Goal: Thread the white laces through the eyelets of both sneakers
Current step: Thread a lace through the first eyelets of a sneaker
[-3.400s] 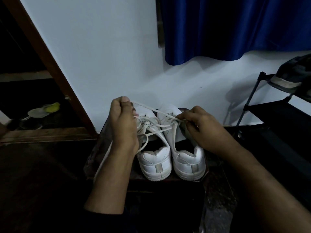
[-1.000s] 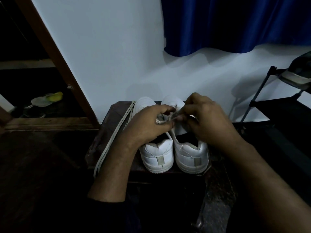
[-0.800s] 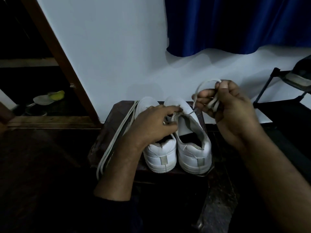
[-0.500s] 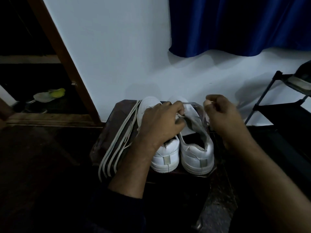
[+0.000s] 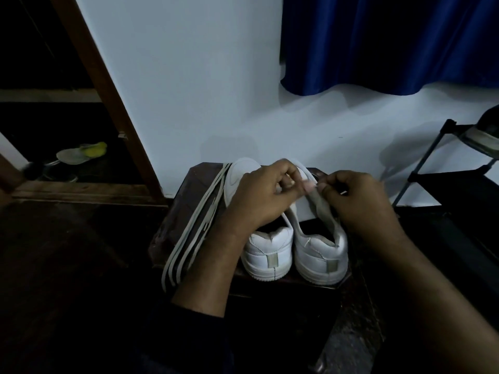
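Two white sneakers stand side by side, heels toward me, on a dark wooden stool [image 5: 178, 211]: the left sneaker [image 5: 267, 247] and the right sneaker [image 5: 318, 252]. White laces [image 5: 194, 225] lie in several strands across the stool's left side and hang over its front edge. My left hand [image 5: 262, 195] rests over the left sneaker with fingertips pinched at the right sneaker's upper. My right hand [image 5: 356, 201] pinches there too, holding the right sneaker's tongue. The eyelets are hidden by both hands.
A white wall stands just behind the stool, with a blue curtain [image 5: 391, 41] above. A brown door frame [image 5: 108, 98] slants at left, a yellow-green shoe [image 5: 83, 153] beyond it. A black metal rack [image 5: 445, 171] stands at right. The floor is dark.
My right hand, which had lifted a lace loop up to the right, has come back down to the right sneaker. More lace strands now lie on the stool's left side.
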Demonstrator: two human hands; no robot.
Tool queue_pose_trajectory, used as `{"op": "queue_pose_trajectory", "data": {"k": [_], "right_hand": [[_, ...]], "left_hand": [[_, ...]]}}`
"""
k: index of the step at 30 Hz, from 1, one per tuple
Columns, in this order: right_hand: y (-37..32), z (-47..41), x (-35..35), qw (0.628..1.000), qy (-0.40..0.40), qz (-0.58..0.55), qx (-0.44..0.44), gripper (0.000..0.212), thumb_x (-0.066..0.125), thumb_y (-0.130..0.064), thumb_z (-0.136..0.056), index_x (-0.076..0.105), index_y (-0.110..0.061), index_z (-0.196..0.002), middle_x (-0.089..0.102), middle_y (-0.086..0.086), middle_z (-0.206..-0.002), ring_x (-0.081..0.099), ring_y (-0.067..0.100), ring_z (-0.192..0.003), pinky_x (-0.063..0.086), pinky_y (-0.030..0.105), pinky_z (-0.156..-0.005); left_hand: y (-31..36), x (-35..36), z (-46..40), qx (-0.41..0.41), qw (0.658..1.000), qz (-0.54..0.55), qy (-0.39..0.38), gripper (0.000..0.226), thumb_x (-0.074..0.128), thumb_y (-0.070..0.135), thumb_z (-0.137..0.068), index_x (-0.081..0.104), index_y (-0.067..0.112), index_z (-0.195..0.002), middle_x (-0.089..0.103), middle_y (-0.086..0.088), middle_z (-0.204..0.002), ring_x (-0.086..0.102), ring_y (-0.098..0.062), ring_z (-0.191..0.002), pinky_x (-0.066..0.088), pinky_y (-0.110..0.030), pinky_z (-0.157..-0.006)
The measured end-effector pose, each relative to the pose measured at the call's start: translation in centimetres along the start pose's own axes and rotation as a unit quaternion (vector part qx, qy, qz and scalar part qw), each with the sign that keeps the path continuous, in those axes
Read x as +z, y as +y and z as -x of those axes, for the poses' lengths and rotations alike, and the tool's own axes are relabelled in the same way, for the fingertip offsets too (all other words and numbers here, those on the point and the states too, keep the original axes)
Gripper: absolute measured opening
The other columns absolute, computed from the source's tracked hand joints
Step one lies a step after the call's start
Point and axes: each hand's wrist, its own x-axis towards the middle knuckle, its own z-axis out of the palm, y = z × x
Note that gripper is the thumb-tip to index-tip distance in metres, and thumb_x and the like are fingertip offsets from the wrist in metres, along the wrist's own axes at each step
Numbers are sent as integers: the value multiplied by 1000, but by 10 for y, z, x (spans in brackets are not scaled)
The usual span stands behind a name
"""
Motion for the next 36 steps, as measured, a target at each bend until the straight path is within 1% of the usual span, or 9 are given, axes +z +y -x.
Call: {"op": "queue_pose_trajectory", "data": {"k": [3,6,10,13,16,19,27,33,36], "right_hand": [[-3,2,1,1000,4,24,-16,8,68,-27,-90,74,-23,-86,71,-5,-72,66,8,-64,44,24,-63],[-2,2,0,1000,3,23,-16,9,68,-25,-91,74,-22,-86,71,-4,-73,66,9,-64,44,22,-62],[-1,1,-3,1000,2,16,-14,10,67,-25,-91,73,-21,-85,71,-3,-74,67,12,-64,44,24,-64],[-3,2,-2,1000,5,14,-19,9,67,-23,-92,74,-20,-88,72,-4,-76,66,9,-64,44,22,-65],[-5,1,-2,999,12,29,-32,8,68,-22,-92,75,-21,-88,70,-7,-77,64,6,-66,39,8,-60],[-6,2,-2,999,7,21,-36,8,68,-22,-92,75,-22,-89,71,-8,-77,65,5,-68,38,2,-61],[-7,3,-2,999,1,25,-45,7,68,-24,-93,74,-23,-90,67,-12,-77,60,-5,-66,36,0,-60],[-6,3,-3,999,4,23,-38,8,68,-24,-93,75,-22,-90,67,-10,-76,61,-4,-67,37,0,-60],[-6,2,-4,999,0,16,-30,8,68,-23,-93,74,-24,-88,66,-15,-74,60,-5,-67,36,0,-59]], "left_hand": [[3,9,-2,28,966,-254,31,26,70,51,-91,75,32,-108,74,6,-93,65,-19,-95,46,-39,-88],[2,9,-6,84,957,-258,100,15,65,36,-95,79,30,-96,70,5,-90,61,-24,-94,45,-43,-85],[4,4,-7,48,984,83,153,16,56,16,-98,66,18,-85,72,1,-91,67,-18,-89,54,-37,-84],[21,-2,-2,-27,946,306,100,32,44,10,-105,48,17,-74,55,-4,-59,52,-17,-54,45,-28,-54],[21,1,3,22,994,64,87,28,56,39,-103,52,21,-83,45,6,-53,41,-10,-47,34,-27,-50],[22,10,5,32,980,-196,21,30,69,54,-91,68,31,-109,62,10,-76,62,-13,-75,50,-32,-66],[18,16,0,89,951,-276,103,10,71,22,-91,75,17,-82,56,0,-100,59,-22,-93,54,-44,-69],[11,12,-3,105,952,-199,205,11,58,11,-98,67,11,-92,60,-2,-107,62,-19,-88,54,-41,-78],[17,6,-5,26,965,158,209,16,45,13,-106,56,15,-95,73,-2,-88,71,-20,-81,59,-42,-80]]}}
